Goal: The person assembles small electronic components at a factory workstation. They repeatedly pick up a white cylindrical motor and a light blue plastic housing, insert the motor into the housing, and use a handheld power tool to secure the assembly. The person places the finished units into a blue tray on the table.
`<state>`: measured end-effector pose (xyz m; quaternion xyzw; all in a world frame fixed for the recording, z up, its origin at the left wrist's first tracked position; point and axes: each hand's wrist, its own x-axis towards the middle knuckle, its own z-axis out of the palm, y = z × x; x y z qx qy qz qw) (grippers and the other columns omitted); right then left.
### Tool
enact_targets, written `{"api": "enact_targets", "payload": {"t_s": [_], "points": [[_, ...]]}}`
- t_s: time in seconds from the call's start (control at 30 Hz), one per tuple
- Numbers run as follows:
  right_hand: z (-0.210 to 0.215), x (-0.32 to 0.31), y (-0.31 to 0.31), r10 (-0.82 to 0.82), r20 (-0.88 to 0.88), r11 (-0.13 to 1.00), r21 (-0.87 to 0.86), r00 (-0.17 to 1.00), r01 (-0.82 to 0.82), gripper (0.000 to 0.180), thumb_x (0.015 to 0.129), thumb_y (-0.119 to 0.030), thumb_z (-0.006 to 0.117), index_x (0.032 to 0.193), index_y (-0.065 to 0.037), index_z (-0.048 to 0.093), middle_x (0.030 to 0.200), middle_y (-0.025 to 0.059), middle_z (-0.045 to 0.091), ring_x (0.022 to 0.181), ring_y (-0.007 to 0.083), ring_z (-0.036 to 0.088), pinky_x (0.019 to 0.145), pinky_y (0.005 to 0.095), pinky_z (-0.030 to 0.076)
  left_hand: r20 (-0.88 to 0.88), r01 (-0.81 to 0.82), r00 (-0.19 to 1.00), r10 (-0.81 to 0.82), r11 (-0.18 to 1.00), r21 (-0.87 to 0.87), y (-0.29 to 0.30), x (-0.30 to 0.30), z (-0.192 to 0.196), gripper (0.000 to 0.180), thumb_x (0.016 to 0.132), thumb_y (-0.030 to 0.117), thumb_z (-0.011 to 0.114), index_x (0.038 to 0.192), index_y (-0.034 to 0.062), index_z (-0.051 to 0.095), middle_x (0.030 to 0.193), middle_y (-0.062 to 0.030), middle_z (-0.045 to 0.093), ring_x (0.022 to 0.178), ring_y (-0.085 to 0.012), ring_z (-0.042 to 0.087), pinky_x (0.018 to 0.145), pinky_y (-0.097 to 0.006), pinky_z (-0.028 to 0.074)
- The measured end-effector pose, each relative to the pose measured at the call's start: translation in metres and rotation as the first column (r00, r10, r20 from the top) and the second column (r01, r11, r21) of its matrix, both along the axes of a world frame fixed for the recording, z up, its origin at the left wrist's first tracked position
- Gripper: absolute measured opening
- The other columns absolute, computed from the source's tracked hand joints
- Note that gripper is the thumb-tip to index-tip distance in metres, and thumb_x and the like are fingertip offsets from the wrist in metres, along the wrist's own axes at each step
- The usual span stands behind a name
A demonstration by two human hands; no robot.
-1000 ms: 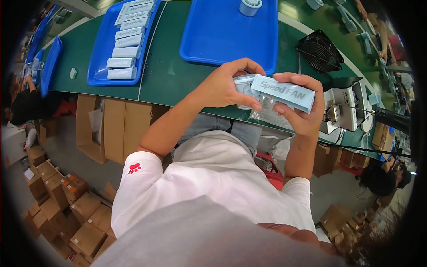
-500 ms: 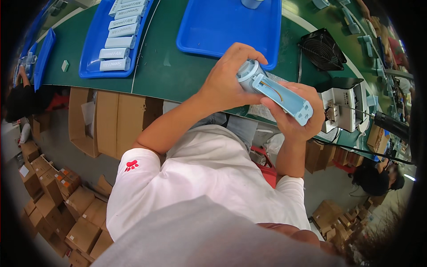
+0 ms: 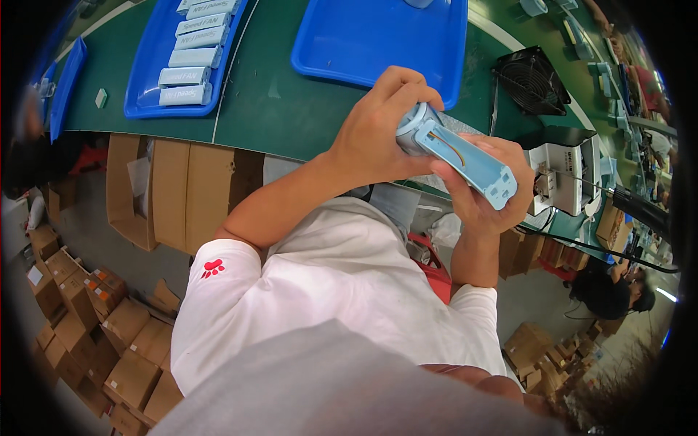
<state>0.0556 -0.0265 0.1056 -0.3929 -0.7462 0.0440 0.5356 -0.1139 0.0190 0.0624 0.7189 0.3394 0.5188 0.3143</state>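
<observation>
- We hold a light blue handheld device (image 3: 456,156) in both hands, just over the near edge of the green table (image 3: 269,109).
- Our left hand (image 3: 382,131) wraps its round upper end, fingers curled tight around it; our right hand (image 3: 483,196) cups the long body from below, fingers closed against it. Its open side faces up, showing thin wires inside.
- Just beyond our left hand lies a blue tray (image 3: 378,40); we cannot tell whether the hand touches its rim.
- Farther to the left, well apart, another blue tray (image 3: 149,80) carries a row of pale boxes (image 3: 187,75).
- Beyond our right hand sits a black fan (image 3: 531,78), and just to its right a white machine (image 3: 563,171) with cables.
- Below the table edge, cardboard boxes (image 3: 80,320) crowd the floor to our left; the bare green strip between the trays is the open room.
</observation>
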Motion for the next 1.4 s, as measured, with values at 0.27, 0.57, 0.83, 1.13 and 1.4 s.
{"api": "enact_targets", "payload": {"t_s": [0.27, 0.57, 0.83, 1.13, 1.4], "points": [[-0.003, -0.004, -0.003, 0.101, 0.027, 0.993, -0.070, 0.995, -0.099, 0.057, 0.077, -0.013, 0.090, 0.119, -0.001, 0.054, 0.097, 0.0189, 0.073, 0.088, 0.0293, 0.074, 0.073, 0.0356, 0.060, 0.088, 0.048, 0.995, -0.053, 0.997, 0.052, 0.001, 0.001, -0.009, 0.057, 0.060, 0.021, 0.092, 0.107, 0.0061, 0.063, 0.107, -0.0121, 0.062, 0.094, -0.0294, 0.063, 0.079, -0.038, 0.053], [-0.016, 0.004, -0.004, 0.155, 0.045, 0.985, -0.080, 0.987, -0.152, 0.062, 0.073, -0.013, 0.093, 0.121, -0.003, 0.056, 0.105, 0.0216, 0.074, 0.088, 0.0317, 0.076, 0.070, 0.0347, 0.062, 0.219, 0.115, 0.969, -0.114, 0.993, 0.007, -0.003, 0.013, -0.029, 0.049, 0.063, 0.030, 0.090, 0.098, 0.0072, 0.064, 0.098, -0.0095, 0.066, 0.088, -0.0303, 0.066, 0.076, -0.039, 0.054], [-0.018, 0.005, -0.009, 0.130, 0.024, 0.988, -0.087, 0.991, -0.127, 0.064, 0.073, -0.015, 0.093, 0.124, -0.006, 0.054, 0.106, 0.0223, 0.074, 0.087, 0.0327, 0.076, 0.069, 0.0349, 0.062, 0.187, -0.014, 0.982, 0.002, 0.998, 0.060, -0.005, 0.022, -0.030, 0.045, 0.060, 0.019, 0.089, 0.097, 0.0079, 0.065, 0.097, -0.0093, 0.067, 0.087, -0.0288, 0.066, 0.076, -0.038, 0.055], [-0.022, 0.012, -0.011, 0.164, 0.068, 0.982, -0.100, 0.984, -0.157, 0.064, 0.072, -0.015, 0.093, 0.122, -0.002, 0.055, 0.106, 0.0246, 0.073, 0.086, 0.0324, 0.075, 0.068, 0.0343, 0.060, 0.211, 0.030, 0.976, -0.060, 0.989, 0.145, -0.005, 0.022, -0.034, 0.044, 0.068, 0.016, 0.089, 0.102, 0.0007, 0.065, 0.101, -0.0125, 0.067, 0.089, -0.0236, 0.068, 0.077, -0.033, 0.055], [-0.058, 0.056, -0.003, 0.174, -0.334, 0.960, -0.152, 0.927, -0.235, 0.056, 0.075, -0.007, 0.090, 0.121, 0.001, 0.059, 0.106, 0.0191, 0.074, 0.094, 0.0252, 0.072, 0.079, 0.0331, 0.057, 0.274, 0.359, 0.907, -0.321, 0.928, -0.102, -0.021, 0.045, -0.041, 0.063, 0.078, 0.011, 0.078, 0.132, 0.0049, 0.045, 0.137, -0.0193, 0.048, 0.131, -0.0318, 0.047, 0.108, -0.044, 0.039]]}}
